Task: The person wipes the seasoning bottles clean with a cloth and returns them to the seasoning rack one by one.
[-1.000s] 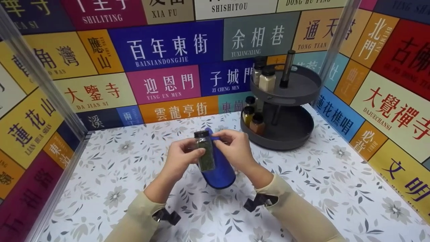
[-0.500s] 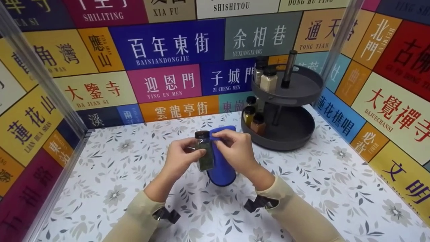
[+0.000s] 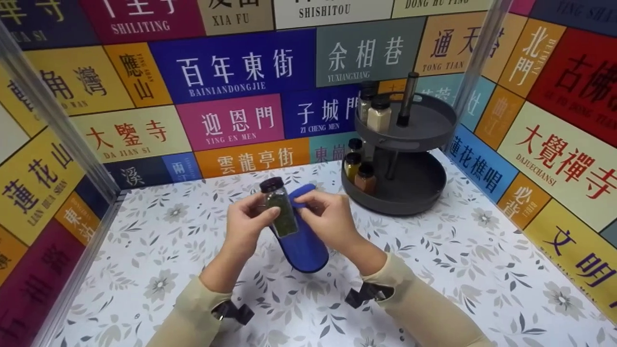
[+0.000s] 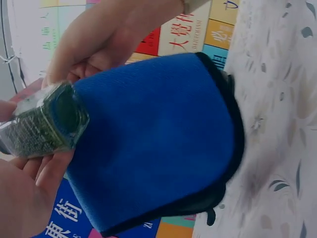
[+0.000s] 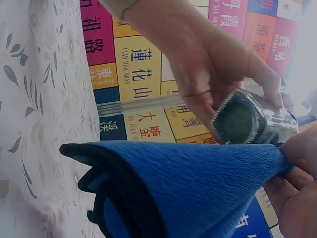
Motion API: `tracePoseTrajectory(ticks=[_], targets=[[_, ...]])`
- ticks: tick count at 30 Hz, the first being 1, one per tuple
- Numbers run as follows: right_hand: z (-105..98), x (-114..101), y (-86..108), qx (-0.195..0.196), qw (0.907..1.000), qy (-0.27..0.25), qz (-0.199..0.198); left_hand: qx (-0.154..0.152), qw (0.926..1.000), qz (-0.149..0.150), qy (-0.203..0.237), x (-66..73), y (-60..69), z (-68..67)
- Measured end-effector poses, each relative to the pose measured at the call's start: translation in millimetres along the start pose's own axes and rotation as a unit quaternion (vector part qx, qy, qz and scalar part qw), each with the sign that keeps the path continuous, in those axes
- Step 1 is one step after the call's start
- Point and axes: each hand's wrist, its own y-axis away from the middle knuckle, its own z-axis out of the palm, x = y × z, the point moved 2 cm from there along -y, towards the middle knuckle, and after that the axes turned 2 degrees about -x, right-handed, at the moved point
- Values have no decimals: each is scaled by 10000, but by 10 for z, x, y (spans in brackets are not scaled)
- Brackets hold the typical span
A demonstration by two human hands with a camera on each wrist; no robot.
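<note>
My left hand [image 3: 246, 224] grips a clear glass spice jar [image 3: 282, 212] with a black lid and dark green flakes inside. The jar leans slightly, lid up and to the left. Close beside it, my right hand [image 3: 330, 217] pinches the upper end of a blue cloth [image 3: 308, 253] with dark edging. The cloth hangs down in folds behind and below the jar. In the left wrist view the cloth [image 4: 158, 139] spreads wide next to the jar's base [image 4: 67, 116]. From the right wrist the cloth [image 5: 198, 173] narrows to a gathered point at the fingers.
A dark grey two-tier round rack [image 3: 395, 193] stands at the back right. Several black-lidded jars sit on it, including a pale one [image 3: 379, 115] above and a reddish-brown one [image 3: 365, 178] below. Sign-printed walls [image 3: 231, 72] enclose the floral-patterned tabletop [image 3: 159, 241].
Both hands have shifted slightly left with the jar and cloth. The jar has tilted, its lid rising to the left. The cloth's upper edge now folds over at the right fingers.
</note>
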Motion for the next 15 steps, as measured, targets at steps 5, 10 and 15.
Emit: tracePoseTrajectory(ticks=[5, 10, 15], targets=[[54, -86, 41, -32, 9952, 810, -548, 390, 9990, -215, 4, 21, -18, -55], [30, -168, 69, 185, 9856, 1130, -1247, 319, 9987, -355, -165, 15, -1, -30], [-51, -169, 30, 693, 9850, 731, -1403, -407, 9964, -516, -529, -3, 33, 62]])
